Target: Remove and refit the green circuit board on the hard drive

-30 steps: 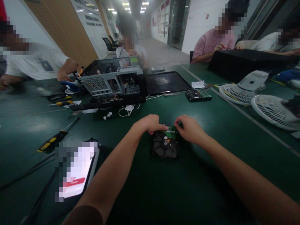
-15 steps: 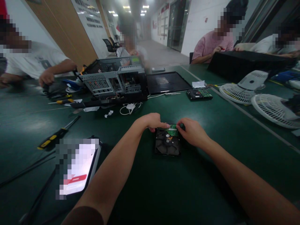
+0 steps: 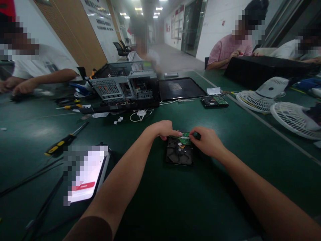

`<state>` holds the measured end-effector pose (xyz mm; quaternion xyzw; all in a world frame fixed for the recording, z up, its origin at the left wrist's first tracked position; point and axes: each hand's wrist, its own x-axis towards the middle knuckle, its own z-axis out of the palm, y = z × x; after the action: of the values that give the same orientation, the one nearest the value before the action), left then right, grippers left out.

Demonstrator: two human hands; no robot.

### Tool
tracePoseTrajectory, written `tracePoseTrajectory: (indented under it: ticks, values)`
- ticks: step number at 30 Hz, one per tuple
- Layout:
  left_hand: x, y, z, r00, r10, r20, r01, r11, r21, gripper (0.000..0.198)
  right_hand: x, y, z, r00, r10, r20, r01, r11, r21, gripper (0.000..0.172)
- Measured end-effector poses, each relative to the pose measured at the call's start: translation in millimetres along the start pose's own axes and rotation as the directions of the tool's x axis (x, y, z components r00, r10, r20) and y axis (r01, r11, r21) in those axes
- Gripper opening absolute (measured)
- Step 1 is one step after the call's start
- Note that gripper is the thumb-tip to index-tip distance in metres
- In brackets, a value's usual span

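Note:
A black hard drive [image 3: 179, 154] lies on the green table mat [image 3: 175, 201] in front of me, its underside up, with a small green circuit board [image 3: 186, 137] at its far end. My left hand [image 3: 162, 129] rests curled at the drive's far left corner, its fingertip pressing on the board. My right hand [image 3: 207, 142] is closed at the far right corner, pinching the board's edge next to a dark round thing I cannot make out.
An open computer case [image 3: 125, 87] and a black side panel [image 3: 179, 88] lie further back, with a second hard drive [image 3: 214, 101]. A phone on a stand [image 3: 85, 175] and a screwdriver [image 3: 65, 140] are to my left. White fan parts [image 3: 276, 100] lie right. Other people sit around.
My hands stay on the drive's far end and have shifted slightly. The person at far left has moved a hand further left along the table.

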<state>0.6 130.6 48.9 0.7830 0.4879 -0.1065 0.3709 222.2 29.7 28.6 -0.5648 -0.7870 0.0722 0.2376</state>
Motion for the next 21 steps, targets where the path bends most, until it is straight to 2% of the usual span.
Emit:
tracePoseTrajectory:
  ticks: [4,8,14,16,21]
  values:
    - [-1,1,1.0,1.000,-0.003,0.015,0.003,1.000,-0.009,0.077,0,3,-5,0.991,0.093,-0.100,-0.093,0.996,0.003,0.010]
    - [-3,2,1.4,1.000,-0.004,0.008,0.004,1.000,-0.001,0.075,1,14,-16,0.949,0.184,-0.255,-0.176,0.983,0.056,0.015]
    - [-1,0,0.2,0.998,0.025,0.059,-0.027,0.999,0.033,0.080,3,29,-30,0.834,0.331,-0.441,-0.139,0.901,0.412,0.030]
    - [-1,0,-0.5,0.998,0.033,0.058,-0.036,0.998,0.052,0.081,3,29,-31,0.815,0.368,-0.447,-0.116,0.860,0.498,0.034]
    - [0,-2,-0.9,0.997,0.048,0.053,-0.051,0.997,0.056,0.082,3,22,-26,0.867,0.377,-0.326,-0.061,0.729,0.682,0.036]
